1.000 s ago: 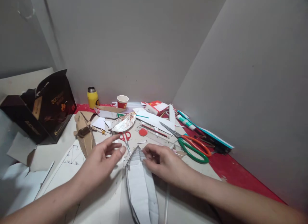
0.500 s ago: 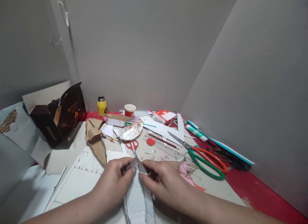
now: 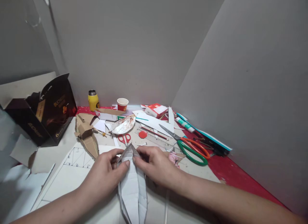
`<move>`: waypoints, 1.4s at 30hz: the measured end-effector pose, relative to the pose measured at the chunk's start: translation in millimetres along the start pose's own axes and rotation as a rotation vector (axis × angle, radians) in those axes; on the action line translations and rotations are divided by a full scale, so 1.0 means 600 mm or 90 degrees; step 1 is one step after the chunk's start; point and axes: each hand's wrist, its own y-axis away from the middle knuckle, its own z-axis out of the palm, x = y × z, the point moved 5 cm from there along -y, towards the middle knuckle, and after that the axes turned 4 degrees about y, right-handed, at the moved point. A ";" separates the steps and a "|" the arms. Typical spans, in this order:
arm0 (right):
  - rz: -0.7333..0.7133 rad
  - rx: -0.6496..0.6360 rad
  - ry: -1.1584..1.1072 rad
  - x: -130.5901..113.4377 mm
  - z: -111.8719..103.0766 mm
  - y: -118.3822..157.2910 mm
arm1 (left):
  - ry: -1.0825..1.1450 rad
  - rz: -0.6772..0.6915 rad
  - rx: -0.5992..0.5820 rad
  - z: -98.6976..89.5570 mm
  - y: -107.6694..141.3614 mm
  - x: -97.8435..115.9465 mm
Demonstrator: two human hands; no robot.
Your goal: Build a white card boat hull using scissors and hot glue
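A folded white and grey boat-shaped piece (image 3: 130, 188) points away from me at the bottom centre, its tip uppermost. My left hand (image 3: 109, 168) grips its left edge near the tip, thumb on the inner face. On the right edge, my right hand (image 3: 154, 163) pinches the piece between thumb and fingers. Small red-handled scissors (image 3: 124, 138) lie just beyond the tip. A brown cardboard boat shape (image 3: 88, 137) rests to the left, and a silvery leaf-shaped piece (image 3: 124, 124) lies farther back.
Large scissors (image 3: 193, 151) with green and orange handles lie at the right. A dark box (image 3: 51, 111) stands at the left. Behind are a yellow bottle (image 3: 93, 101), a paper cup (image 3: 122, 104) and paper strips. A drawn-on sheet (image 3: 69, 176) lies left.
The view has shifted, so the table items appear farther left and slightly higher. More of the folded piece shows, and my left thumb sits a little farther from its tip.
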 end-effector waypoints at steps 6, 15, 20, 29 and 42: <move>-0.007 -0.007 0.021 -0.001 0.005 0.001 | -0.050 0.011 -0.012 0.005 0.001 0.007; -0.065 -0.016 0.079 -0.012 0.013 0.007 | -0.052 0.020 -0.013 0.008 -0.001 -0.002; -0.048 -0.036 0.075 -0.012 0.015 0.005 | -0.038 0.020 -0.005 0.009 -0.001 -0.002; -0.037 -0.059 0.044 -0.014 0.000 0.001 | -0.007 0.023 0.015 -0.002 0.002 0.011; -0.062 -0.089 0.098 -0.024 0.013 0.013 | -0.095 0.037 0.027 0.001 0.006 0.012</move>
